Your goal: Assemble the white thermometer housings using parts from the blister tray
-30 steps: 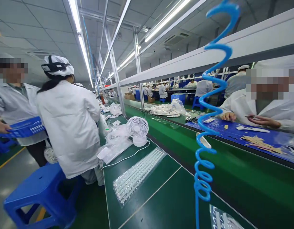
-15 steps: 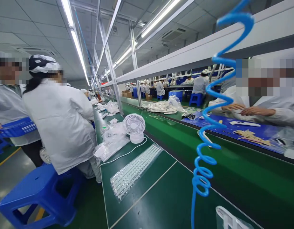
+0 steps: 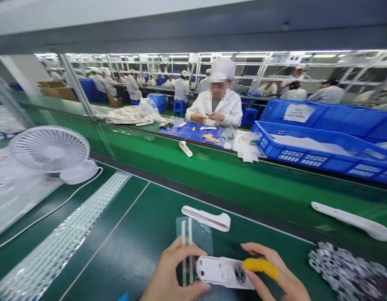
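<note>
At six o'clock, closest in, the left hand and the right hand hold a white plastic housing between them, just above the dark green bench. The left fingers curl narrowly about its left end, thumb underneath, which seems to steady it flat. The right hand pinches the other end, and its yellow finger cot lies over the small round part set in the housing, probably to press there without leaving marks.

Just past the left fingers, two thin white strips lie on a clear sheet, and beyond them a white shell piece rests within easy reach. At four o'clock a heap of small round parts sits near the right wrist. At nine o'clock a long clear blister strip runs across the bench, with a white desk fan and its cable behind.

Farther out, a bright green belt carries a long white casing at two o'clock. At twelve o'clock a co-worker sits at a blue mat; blue crates stand at one o'clock.
</note>
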The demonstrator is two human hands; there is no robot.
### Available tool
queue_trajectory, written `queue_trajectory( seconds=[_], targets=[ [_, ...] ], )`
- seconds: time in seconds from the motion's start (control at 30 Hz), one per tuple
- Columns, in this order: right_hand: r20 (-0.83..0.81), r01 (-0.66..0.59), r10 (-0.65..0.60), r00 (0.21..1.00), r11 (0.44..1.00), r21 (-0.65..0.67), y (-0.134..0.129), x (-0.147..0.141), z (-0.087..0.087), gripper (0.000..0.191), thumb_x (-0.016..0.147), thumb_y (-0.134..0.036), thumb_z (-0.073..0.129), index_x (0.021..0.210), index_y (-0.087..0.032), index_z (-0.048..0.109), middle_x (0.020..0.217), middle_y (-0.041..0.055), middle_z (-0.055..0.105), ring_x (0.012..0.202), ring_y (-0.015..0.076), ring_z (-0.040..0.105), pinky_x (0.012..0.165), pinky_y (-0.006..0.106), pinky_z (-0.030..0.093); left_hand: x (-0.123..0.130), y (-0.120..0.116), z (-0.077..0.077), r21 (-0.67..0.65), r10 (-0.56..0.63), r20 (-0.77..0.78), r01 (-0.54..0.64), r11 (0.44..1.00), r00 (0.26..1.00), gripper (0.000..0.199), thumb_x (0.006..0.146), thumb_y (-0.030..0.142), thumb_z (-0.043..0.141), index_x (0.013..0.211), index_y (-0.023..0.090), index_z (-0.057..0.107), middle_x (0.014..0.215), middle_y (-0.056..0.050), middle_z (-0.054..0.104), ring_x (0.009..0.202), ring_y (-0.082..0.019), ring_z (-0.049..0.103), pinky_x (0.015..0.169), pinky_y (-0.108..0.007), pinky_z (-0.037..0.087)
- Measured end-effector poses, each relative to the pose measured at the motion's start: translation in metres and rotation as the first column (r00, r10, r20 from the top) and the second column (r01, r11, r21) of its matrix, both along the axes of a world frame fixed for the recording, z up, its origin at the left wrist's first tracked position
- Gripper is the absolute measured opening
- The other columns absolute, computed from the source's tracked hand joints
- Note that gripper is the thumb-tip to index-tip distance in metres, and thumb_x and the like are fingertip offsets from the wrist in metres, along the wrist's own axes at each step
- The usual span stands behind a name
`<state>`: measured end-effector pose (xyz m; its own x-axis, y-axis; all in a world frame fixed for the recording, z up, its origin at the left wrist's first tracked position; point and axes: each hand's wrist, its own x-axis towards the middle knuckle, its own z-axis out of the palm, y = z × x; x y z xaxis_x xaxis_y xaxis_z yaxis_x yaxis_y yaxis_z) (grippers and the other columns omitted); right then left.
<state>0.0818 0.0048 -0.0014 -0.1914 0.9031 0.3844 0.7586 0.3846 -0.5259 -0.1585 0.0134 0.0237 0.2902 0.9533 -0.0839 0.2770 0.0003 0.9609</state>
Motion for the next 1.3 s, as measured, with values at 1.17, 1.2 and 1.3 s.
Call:
queue_trajectory(
  seconds=[1.17, 1.2, 1.3],
  targets=[
    [0.252, 0.111, -0.076, 0.965, 0.986, -0.125, -0.024, 0.013, -0.016, 0.035, 0.077, -0.036, 0.055, 0.111, -0.029, 0.049, 0.103, 0.0021, 0.064, 0.091, 0.0186, 0.063, 0.072, 0.028, 0.055, 0.000, 0.000, 0.004, -0.087, 0.008, -0.160, -0.022, 0.996, 0.987, 0.024, 0.062, 0.023, 0.067, 0.086, 0.025, 0.069, 0.095, -0.006, 0.066, 0.096, -0.028, 0.055, 0.086, -0.040, 0.040],
    [0.248, 0.092, -0.059, 0.967, 0.988, -0.122, -0.024, 0.014, -0.016, 0.034, 0.077, -0.035, 0.055, 0.110, -0.030, 0.050, 0.102, 0.0015, 0.064, 0.090, 0.0182, 0.063, 0.071, 0.027, 0.055, 0.000, 0.000, 0.004, -0.070, 0.009, -0.164, -0.021, 0.997, 0.986, 0.024, 0.061, 0.022, 0.067, 0.085, 0.024, 0.069, 0.094, -0.006, 0.066, 0.095, -0.028, 0.056, 0.086, -0.039, 0.040],
    [0.251, 0.077, -0.055, 0.966, 0.994, -0.078, -0.023, 0.016, -0.010, 0.033, 0.077, -0.034, 0.054, 0.110, -0.029, 0.051, 0.099, 0.0020, 0.065, 0.088, 0.0184, 0.063, 0.068, 0.026, 0.055, 0.001, 0.000, 0.002, -0.048, 0.005, -0.151, -0.013, 0.999, 0.989, 0.025, 0.061, 0.018, 0.067, 0.085, 0.024, 0.069, 0.092, -0.005, 0.067, 0.092, -0.026, 0.058, 0.082, -0.035, 0.044]
  ],
)
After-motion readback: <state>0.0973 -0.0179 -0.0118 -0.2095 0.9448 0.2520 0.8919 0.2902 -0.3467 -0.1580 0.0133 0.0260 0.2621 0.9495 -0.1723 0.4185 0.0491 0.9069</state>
